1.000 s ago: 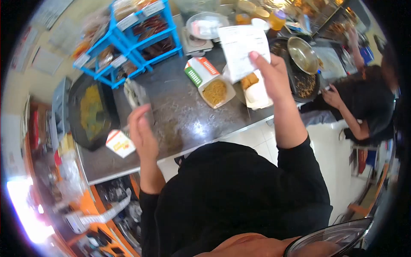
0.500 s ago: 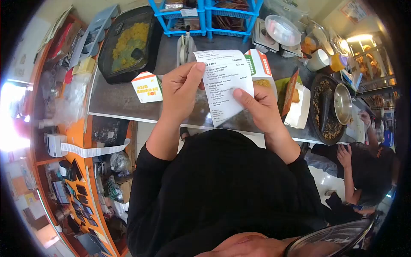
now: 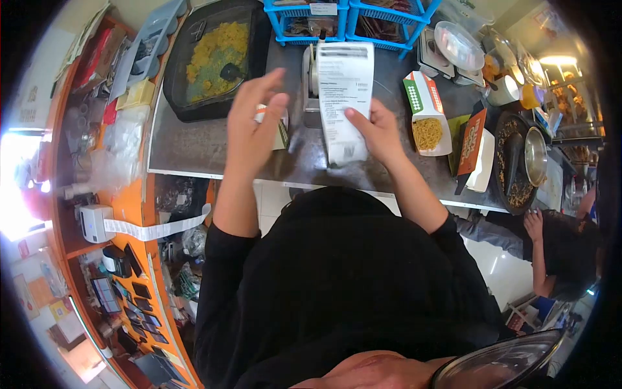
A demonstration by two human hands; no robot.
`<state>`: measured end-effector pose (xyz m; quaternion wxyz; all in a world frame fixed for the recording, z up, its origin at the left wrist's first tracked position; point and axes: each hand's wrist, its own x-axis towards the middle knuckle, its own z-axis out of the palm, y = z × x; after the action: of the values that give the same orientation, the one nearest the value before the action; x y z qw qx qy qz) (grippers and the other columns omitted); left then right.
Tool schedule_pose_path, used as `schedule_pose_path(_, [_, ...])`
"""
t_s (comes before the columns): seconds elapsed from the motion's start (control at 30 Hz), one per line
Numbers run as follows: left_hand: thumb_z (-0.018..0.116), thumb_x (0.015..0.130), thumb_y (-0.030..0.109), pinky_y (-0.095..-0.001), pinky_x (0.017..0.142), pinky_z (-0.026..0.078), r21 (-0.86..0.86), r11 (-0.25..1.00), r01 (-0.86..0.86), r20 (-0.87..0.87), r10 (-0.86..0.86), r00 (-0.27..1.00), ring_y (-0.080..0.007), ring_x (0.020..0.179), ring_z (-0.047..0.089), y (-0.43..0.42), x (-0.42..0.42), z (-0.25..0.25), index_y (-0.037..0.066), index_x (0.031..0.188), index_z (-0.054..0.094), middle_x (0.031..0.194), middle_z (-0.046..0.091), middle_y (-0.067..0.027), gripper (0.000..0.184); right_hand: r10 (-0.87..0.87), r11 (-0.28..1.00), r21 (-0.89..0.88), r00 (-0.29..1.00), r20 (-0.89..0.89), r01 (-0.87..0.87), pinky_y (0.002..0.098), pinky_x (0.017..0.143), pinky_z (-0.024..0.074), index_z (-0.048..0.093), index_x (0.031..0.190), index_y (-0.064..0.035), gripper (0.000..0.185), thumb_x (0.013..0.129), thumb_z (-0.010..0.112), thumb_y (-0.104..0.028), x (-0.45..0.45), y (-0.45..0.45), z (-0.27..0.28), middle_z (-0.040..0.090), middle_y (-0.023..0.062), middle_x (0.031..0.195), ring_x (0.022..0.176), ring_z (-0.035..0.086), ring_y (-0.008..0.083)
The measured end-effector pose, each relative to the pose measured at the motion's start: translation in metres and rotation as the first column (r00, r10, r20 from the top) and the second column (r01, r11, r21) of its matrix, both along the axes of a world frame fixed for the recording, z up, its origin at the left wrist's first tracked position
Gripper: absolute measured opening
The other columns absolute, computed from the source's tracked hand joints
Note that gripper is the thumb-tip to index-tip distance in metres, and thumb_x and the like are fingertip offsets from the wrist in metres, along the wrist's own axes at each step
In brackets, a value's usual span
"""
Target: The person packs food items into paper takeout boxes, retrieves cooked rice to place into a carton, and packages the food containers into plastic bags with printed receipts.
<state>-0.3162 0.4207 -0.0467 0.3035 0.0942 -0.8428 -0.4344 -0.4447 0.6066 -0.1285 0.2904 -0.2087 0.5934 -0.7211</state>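
A long printed receipt (image 3: 343, 74) hangs upright over the counter, pinched near its right edge by my right hand (image 3: 382, 135), thumb in front. My left hand (image 3: 254, 126) is lifted to the left of the paper, apart from it, thumb and fingers spread with nothing in them. Behind that hand a small takeaway box (image 3: 282, 137) is mostly hidden. Just left of the receipt's upper part, a tape dispenser (image 3: 310, 81) is partly covered. To the right of my right hand an open carton holds noodles (image 3: 428, 134).
A dark tray (image 3: 173, 78) with yellow rice stands back left. Blue basket racks (image 3: 278, 29) are at the back. Further right are an orange-flapped box (image 3: 472, 152) and a round dark pan (image 3: 504, 194) with a metal bowl (image 3: 536, 155). A co-worker's hand (image 3: 533, 225) rests near the counter's right end.
My left hand has let go of the receipt and moved left, fingers opening. My right hand keeps the receipt, now more upright and higher. The view has shifted, uncovering the noodle carton.
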Motion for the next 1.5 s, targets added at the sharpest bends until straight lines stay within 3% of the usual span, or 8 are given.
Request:
schedule_pose_path(0.17, [0.073,0.079,0.026,-0.0408,0.095,0.04,-0.417,0.851,-0.319,0.308,0.462,0.832,-0.0335,0.111,0.052,-0.102,0.016,-0.121,0.003,0.128,0.051,0.122,0.054,-0.0178,0.059,-0.075,0.67,0.644,0.898,-0.435,0.368,0.0451,0.075,0.0501,0.06,0.101,0.005,0.039,0.083,0.064,-0.03,-0.002,-0.012,-0.143,0.065,0.0266,0.09,0.083,0.064,0.0411])
schedule_pose_path(0.37, [0.078,0.073,0.015,-0.0313,0.087,0.045,0.261,0.96,-0.098,0.625,-0.091,0.776,-0.0187,0.1,0.059,-0.11,0.038,-0.111,0.003,0.111,0.06,0.11,0.063,-0.0137,0.043,-0.093,0.578,0.696,0.882,-0.462,0.426,0.0491,0.076,0.0495,0.059,0.097,0.0039,0.036,0.081,0.065,-0.028,0.015,-0.039,-0.132,0.064,0.028,0.09,0.083,0.063,0.0446])
schedule_pose_path(0.53, [0.074,0.073,0.008,-0.0314,0.084,0.045,0.258,0.966,0.019,0.461,-0.141,0.876,-0.0197,0.093,0.06,-0.097,0.073,-0.115,0.003,0.097,0.062,0.096,0.064,-0.0095,0.027,0.036,0.385,0.868,0.934,-0.354,0.314,0.0488,0.081,0.0482,0.051,0.115,0.0017,0.05,0.078,0.068,-0.027,0.025,-0.064,-0.098,0.064,0.025,0.096,0.09,0.061,0.0426])
schedule_pose_path(0.73, [0.061,0.072,-0.01,-0.038,0.092,0.041,0.08,0.948,0.308,0.29,-0.318,0.903,-0.03,0.102,0.054,-0.097,0.097,-0.107,0.005,0.101,0.064,0.103,0.058,-0.0112,0.033,-0.044,0.442,0.277,0.33,-0.943,0.853,0.0414,0.082,0.0467,0.05,0.121,-0.0054,0.051,0.077,0.069,-0.023,-0.021,-0.089,-0.028,0.058,0.019,0.101,0.097,0.057,0.0367])
schedule_pose_path(0.93, [0.064,0.071,-0.01,-0.0395,0.093,0.042,0.069,0.949,0.309,0.387,-0.31,0.868,-0.0328,0.109,0.052,-0.102,0.118,-0.092,0.008,0.114,0.06,0.116,0.056,-0.0131,0.047,-0.017,0.757,0.059,0.109,-0.994,0.651,0.0422,0.071,0.05,0.063,0.106,-0.0135,0.025,0.082,0.065,-0.02,-0.137,-0.194,0.033,0.063,0.0077,0.099,0.088,0.061,0.0313])
schedule_pose_path(1.03, [0.066,0.07,-0.009,-0.039,0.093,0.043,0.069,0.967,0.243,0.354,-0.252,0.901,-0.0335,0.11,0.052,-0.103,0.125,-0.091,0.007,0.117,0.058,0.119,0.056,-0.0136,0.05,0.155,0.686,0.294,0.262,-0.953,0.666,0.0427,0.069,0.0507,0.067,0.094,-0.0157,0.013,0.083,0.063,-0.021,-0.174,-0.217,0.024,0.064,0.0064,0.089,0.084,0.063,0.0301])
schedule_pose_path(1.3, [0.063,0.068,-0.012,-0.04,0.091,0.045,0.044,0.966,0.253,0.284,-0.255,0.924,-0.033,0.108,0.057,-0.103,0.133,-0.1,0.008,0.111,0.061,0.109,0.062,-0.013,0.048,-0.283,0.883,-0.164,0.219,-0.934,0.441,0.034,0.068,0.051,0.071,0.095,-0.0119,0.014,0.085,0.063,-0.016,-0.173,-0.223,0.026,0.067,0.0059,0.092,0.081,0.065,0.025])
schedule_pose_path(1.5, [0.062,0.07,-0.008,-0.0455,0.096,0.041,-0.073,0.961,0.268,0.289,-0.237,0.927,-0.033,0.113,0.054,-0.105,0.13,-0.108,0.012,0.107,0.064,0.106,0.062,-0.009,0.042,-0.121,0.993,-0.059,0.806,-0.579,0.106,0.0219,0.058,0.0465,0.068,0.097,-0.0057,0.015,0.09,0.062,-0.018,-0.094,-0.198,0.048,0.067,0.0003,0.079,0.062,0.056,0.0056])
